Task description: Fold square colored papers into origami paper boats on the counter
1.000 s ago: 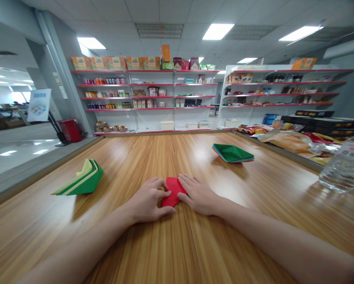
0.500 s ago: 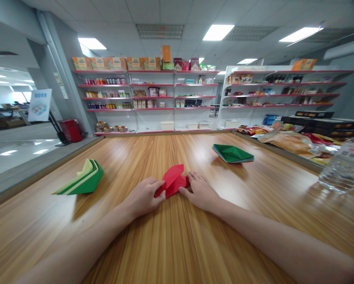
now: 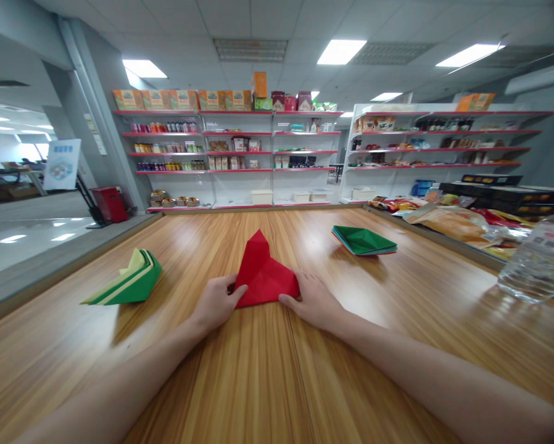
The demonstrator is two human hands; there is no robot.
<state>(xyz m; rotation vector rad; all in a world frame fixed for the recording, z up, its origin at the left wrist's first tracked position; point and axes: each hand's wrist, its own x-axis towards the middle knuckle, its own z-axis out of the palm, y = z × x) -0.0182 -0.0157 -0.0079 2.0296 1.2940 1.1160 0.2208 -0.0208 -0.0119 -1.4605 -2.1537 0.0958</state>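
Observation:
A partly folded sheet of red paper point(image 3: 264, 280) lies on the wooden table point(image 3: 240, 376), one pointed part standing up at its left and far side. My left hand point(image 3: 218, 301) pinches its left edge, thumb on the near face and fingers behind. At the right corner, my right hand point(image 3: 311, 299) grips the paper between thumb and fingers. To the left sits a nested stack of green and yellow folded paper point(image 3: 136, 280). Further off at the right rests another stack of folded paper point(image 3: 364, 240), green on top with other colours beneath.
A clear plastic bottle point(image 3: 533, 265) stands at the right edge. Beyond the table's right border lie snack packets point(image 3: 457, 223) and black boxes point(image 3: 503, 196). Shelves of goods point(image 3: 240, 157) line the back, past the table's far edge. A red box point(image 3: 110, 205) stands on the floor at left.
The red paper has been opened out, from a narrow folded shape to a wider one with a raised point. My left hand has moved a little left; my right hand has barely moved.

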